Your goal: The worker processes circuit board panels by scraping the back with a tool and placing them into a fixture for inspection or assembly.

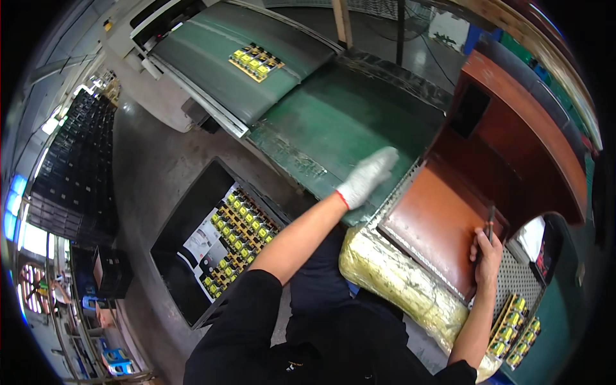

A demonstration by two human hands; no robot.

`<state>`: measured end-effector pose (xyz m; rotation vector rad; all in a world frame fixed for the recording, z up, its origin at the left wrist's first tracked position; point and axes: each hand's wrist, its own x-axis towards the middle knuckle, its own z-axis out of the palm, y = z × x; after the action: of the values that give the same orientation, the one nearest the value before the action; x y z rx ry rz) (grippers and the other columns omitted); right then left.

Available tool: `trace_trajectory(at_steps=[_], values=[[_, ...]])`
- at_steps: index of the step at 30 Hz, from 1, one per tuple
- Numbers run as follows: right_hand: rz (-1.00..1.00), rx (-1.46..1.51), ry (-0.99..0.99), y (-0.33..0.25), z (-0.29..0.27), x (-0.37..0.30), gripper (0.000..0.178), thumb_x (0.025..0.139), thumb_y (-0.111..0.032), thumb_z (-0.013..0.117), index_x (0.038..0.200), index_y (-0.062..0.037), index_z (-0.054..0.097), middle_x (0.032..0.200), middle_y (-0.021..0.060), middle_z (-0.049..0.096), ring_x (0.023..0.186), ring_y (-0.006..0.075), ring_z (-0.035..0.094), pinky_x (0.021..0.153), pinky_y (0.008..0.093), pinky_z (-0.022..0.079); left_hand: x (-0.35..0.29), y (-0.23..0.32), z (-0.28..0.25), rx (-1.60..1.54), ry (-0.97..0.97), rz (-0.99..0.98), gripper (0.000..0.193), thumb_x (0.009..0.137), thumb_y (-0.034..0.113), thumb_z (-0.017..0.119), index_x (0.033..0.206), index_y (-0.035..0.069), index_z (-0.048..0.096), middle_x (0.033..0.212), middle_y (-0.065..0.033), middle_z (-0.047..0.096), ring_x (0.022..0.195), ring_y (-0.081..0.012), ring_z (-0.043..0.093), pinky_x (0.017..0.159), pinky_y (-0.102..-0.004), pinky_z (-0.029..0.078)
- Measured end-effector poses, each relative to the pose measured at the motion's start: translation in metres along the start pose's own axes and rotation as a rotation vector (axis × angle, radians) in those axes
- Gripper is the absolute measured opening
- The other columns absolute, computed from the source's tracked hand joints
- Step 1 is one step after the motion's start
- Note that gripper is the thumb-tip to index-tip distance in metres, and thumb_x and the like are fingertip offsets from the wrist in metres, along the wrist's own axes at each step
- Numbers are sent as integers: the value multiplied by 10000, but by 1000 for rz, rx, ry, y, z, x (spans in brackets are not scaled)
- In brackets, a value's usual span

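My left hand [372, 176], in a white glove with a red cuff, is stretched out over the green work surface [346, 122], its fingers extended and nothing in them. My bare right hand [487, 256] is closed round a slim dark pen-like tool [491, 221], held upright over the reddish-brown panel [436, 221]; its exact kind is not clear. A circuit board panel with yellow components [256, 62] lies on the dark green belt [205, 48], beyond my left hand. Two more board panels [509, 326] rest by my right forearm.
A black bin [170, 256] on the left holds several rows of boards and printed paper. A curved reddish-brown hood [520, 135] rises beyond my right hand. A yellowish wrapped roll [398, 282] lines the bench edge before me. Stacked black bins [77, 173] stand far left.
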<state>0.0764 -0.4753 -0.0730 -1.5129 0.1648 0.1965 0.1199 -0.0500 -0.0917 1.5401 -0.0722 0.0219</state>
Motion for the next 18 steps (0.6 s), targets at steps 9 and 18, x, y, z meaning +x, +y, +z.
trace_trajectory(at_steps=[9, 18], values=[[17, 151, 21, -4, -6, 3, 200, 1077, -271, 701, 1022, -138, 562, 770, -32, 479, 585, 83, 469, 472, 248, 372, 84, 70, -291, -229, 749, 1, 744, 1130, 533, 545, 1652, 17, 425, 1677, -210, 501, 1452, -401, 573, 1190, -525, 466], [32, 164, -41, 2, -5, 7, 224, 1078, -288, 699, 1083, -100, 578, 791, 3, 521, 582, 108, 504, 467, 262, 427, 139, 131, -369, -27, 856, -187, 761, 1102, 559, 573, 1703, 131, 385, 1737, -174, 434, 1488, -420, 525, 1191, -622, 431]])
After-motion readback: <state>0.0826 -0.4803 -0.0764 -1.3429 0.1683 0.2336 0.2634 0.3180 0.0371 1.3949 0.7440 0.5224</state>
